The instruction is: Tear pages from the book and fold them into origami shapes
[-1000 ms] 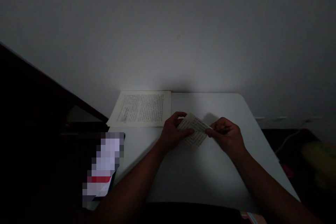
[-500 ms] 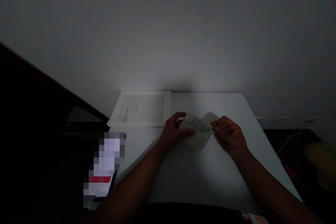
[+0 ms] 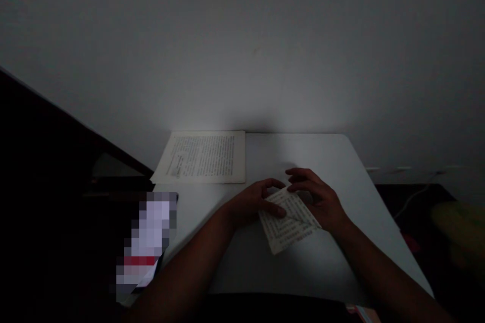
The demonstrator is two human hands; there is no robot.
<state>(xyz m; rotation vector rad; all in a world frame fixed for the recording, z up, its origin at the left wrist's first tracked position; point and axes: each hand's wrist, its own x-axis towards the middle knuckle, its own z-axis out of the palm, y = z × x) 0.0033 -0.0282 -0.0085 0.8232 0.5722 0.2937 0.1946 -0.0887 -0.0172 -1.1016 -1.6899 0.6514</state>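
Observation:
A folded piece of printed paper [image 3: 290, 224] is held above the white table, tilted, with a crease running across it. My left hand [image 3: 255, 203] grips its left side, thumb on top and the other fingers behind it. My right hand [image 3: 322, 199] is at the paper's upper right edge, its fingers apart and slightly bent, the fingertips near the top corner. Part of the right palm and thumb is hidden behind the paper.
Printed sheets [image 3: 204, 156] lie at the table's back left, against the wall. A phone [image 3: 151, 242] with a blurred screen lies at the left edge. The white table [image 3: 303, 151] has a rounded back right corner. A cable hangs beyond it at the right.
The folded paper has turned and come nearer to me, with my left hand on it. My right hand has opened from its pinch on the paper's right corner and moved to the upper edge.

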